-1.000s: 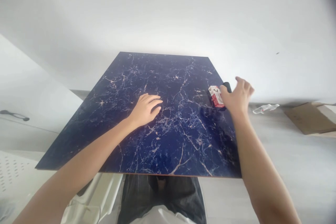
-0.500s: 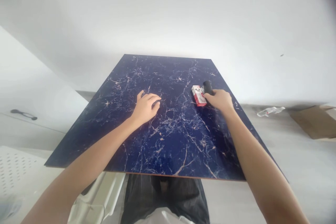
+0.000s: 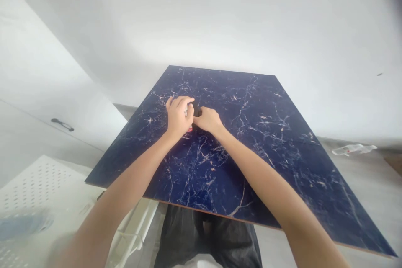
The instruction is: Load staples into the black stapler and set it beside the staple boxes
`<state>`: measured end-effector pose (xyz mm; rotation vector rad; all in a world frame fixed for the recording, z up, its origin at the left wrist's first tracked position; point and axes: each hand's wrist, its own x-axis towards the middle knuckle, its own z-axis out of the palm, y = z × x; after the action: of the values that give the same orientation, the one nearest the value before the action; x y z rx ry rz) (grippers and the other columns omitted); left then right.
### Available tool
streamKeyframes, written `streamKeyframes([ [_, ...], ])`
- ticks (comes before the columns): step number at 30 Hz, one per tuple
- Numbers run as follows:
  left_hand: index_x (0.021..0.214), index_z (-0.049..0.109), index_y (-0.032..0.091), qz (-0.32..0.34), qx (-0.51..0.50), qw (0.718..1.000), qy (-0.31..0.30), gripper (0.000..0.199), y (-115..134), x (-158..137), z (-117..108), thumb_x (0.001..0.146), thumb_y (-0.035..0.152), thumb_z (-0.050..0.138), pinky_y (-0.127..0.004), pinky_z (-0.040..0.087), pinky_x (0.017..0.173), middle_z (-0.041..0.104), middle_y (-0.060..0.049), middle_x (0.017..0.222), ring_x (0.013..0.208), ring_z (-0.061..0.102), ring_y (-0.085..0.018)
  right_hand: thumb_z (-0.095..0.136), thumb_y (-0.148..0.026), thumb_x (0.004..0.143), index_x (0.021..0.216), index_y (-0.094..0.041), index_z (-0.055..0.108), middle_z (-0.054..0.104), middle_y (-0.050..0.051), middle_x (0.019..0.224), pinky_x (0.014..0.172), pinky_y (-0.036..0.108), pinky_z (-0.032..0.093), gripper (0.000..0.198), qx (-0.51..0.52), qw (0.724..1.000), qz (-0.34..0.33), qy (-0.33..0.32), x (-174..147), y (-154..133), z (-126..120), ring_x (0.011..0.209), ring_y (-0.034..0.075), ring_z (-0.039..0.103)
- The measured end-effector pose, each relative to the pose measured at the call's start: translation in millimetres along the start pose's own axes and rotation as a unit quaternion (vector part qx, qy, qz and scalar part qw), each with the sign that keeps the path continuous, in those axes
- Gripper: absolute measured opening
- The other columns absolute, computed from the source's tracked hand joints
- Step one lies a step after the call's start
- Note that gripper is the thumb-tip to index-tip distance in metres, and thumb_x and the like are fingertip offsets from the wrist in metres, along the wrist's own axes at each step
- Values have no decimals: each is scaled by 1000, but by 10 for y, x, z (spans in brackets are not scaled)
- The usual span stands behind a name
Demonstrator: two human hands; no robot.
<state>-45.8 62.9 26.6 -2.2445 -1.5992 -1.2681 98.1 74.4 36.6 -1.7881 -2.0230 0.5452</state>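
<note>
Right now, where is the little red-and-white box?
In the head view, the box is mostly hidden by the left hand, left of centre over the blue tabletop, with the right hand and a black object just to its right.

1. Can see only bits of the small red-and-white box (image 3: 190, 130) past the bare left hand (image 3: 177, 114); cannot tell its hold.
2. Cannot trace the whole black cylindrical object (image 3: 197, 110), half hidden by the bare right hand (image 3: 209, 119).
3. Cannot identify the blurred pale-blue shape (image 3: 25, 223), lower left.
4. Can see just a sliver of brown cardboard (image 3: 397, 160), cropped at right.
</note>
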Motion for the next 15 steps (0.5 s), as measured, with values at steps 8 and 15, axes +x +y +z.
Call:
streamKeyframes([
  [8, 120, 68, 23, -4, -56, 998, 3, 34, -264, 259, -406, 97, 12, 45, -41, 48, 113, 72, -6, 128, 122, 65, -23, 53, -38, 98, 104, -19, 74, 80, 14, 108, 90, 42, 60, 29, 82, 995, -49, -43, 177, -593, 444, 101, 32, 76],
  [15, 158, 46, 34, -106, -82, 908, -396, 72, -863, 394, -1014, 91, 47, 70, -45, 48, 116, 47, -5, 165, 144, 54, -33, 42, -11, 89, 142, -21, 58, 65, 9, 148, 88, 37, 63, 56, 182, 981, -59, -35, 572, -271, 463, 95, 21, 76],
])
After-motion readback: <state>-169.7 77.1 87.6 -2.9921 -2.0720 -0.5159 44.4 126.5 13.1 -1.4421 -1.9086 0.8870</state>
